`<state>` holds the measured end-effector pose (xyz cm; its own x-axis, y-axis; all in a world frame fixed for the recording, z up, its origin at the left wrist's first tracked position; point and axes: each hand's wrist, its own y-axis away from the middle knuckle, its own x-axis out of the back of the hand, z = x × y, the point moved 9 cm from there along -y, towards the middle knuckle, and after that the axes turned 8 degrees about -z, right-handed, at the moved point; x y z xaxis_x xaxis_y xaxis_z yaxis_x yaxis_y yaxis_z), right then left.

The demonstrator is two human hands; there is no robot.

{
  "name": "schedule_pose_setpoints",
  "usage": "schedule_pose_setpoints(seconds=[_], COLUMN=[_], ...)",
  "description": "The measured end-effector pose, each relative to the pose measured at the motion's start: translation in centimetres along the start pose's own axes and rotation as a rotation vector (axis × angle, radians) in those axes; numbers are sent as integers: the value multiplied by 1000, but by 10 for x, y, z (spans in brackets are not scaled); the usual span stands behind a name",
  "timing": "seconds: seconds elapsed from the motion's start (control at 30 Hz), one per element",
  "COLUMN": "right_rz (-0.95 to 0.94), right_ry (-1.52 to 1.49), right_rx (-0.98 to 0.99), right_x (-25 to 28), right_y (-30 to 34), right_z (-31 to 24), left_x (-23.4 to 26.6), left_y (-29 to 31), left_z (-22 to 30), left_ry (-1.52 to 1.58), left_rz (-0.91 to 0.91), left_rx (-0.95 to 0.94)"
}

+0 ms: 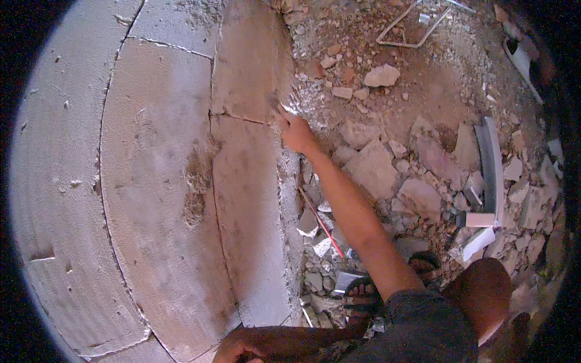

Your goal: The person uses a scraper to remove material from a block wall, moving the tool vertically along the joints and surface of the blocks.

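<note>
My right hand point(295, 131) reaches up to the right edge of the pale block wall point(157, 121), near a short horizontal joint. Its fingers are closed around something small, and a blurred grey tip point(273, 98) shows just beyond them against the wall; its kind cannot be made out. Bright whitish crumbs lie beside the fingers. At the lower edge a brown limb point(290, 340) runs in from the left, its end cut off by the frame. I cannot tell whether it is my left forearm and hand or a bent leg.
Broken slabs point(370, 168) and rubble cover the ground to the right. A thin red-tipped stick point(330, 233) lies by the wall's base, near my sandalled feet point(361, 289). Further right are a curved grey strip point(489, 163) and a pink block point(479, 219); a bent light frame point(402, 43) lies beyond.
</note>
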<state>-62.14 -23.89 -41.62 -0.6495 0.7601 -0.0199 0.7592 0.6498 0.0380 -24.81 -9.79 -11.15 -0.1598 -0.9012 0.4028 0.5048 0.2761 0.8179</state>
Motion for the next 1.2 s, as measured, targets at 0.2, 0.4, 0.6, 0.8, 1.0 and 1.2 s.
schedule_pose_setpoints(seconds=[0.2,0.4,0.6,0.8,1.0,1.2], right_rz=[-131,-78,-10,29,45,15], right_ry=[91,0,10,6,56,17], right_rx=[-118,-77,16,-41,-33,13], right_x=[1,-1,1,3,17,7], right_y=[7,2,-4,9,8,-6], right_z=[-14,0,0,-8,29,34], left_x=[1,-1,0,1,1,1], left_y=[4,3,-2,8,4,6], left_z=[-14,-24,-11,-23,-16,-18], left_ry=[22,-55,-52,-58,-20,67], left_rz=[-18,-18,-3,69,85,32], left_rx=[61,40,50,73,-27,78])
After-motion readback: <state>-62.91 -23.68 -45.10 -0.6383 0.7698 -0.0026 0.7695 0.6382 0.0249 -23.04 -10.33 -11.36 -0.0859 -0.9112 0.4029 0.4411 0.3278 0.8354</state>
